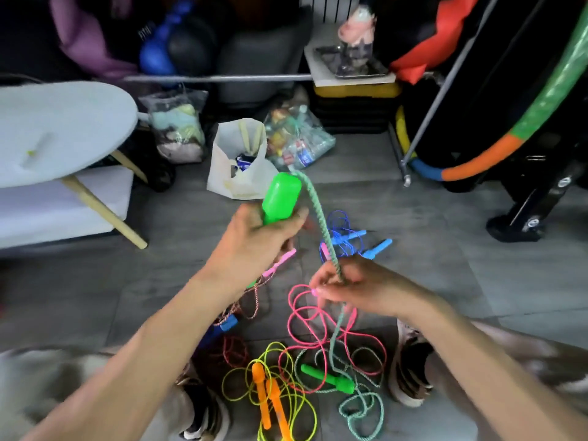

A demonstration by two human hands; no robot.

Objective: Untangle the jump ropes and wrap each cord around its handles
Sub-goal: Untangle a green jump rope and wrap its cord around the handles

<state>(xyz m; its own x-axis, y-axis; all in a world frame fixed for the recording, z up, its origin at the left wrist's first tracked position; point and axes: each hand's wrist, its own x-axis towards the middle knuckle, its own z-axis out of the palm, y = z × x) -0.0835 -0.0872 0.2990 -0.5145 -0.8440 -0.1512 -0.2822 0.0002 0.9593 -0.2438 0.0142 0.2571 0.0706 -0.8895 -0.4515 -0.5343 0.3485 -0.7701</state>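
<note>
Two green handles show: the left hand (254,237) grips one (281,198) upright, the other (327,378) lies on the grey floor (445,249). The right hand (353,281) pinches the green cord (321,218) between them. Two orange handles (269,396) and two blue handles (366,245) lie among yellow, pink and blue loops. The heap under the left wrist is too tangled to count. Bags (241,160) and a white table (63,128) stand behind.

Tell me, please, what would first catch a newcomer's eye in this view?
The bright green handle held up by the left hand at centre, its braided green cord arcing down into the right hand. Below them, pink and yellow cords sprawl tangled on the grey floor.
</note>
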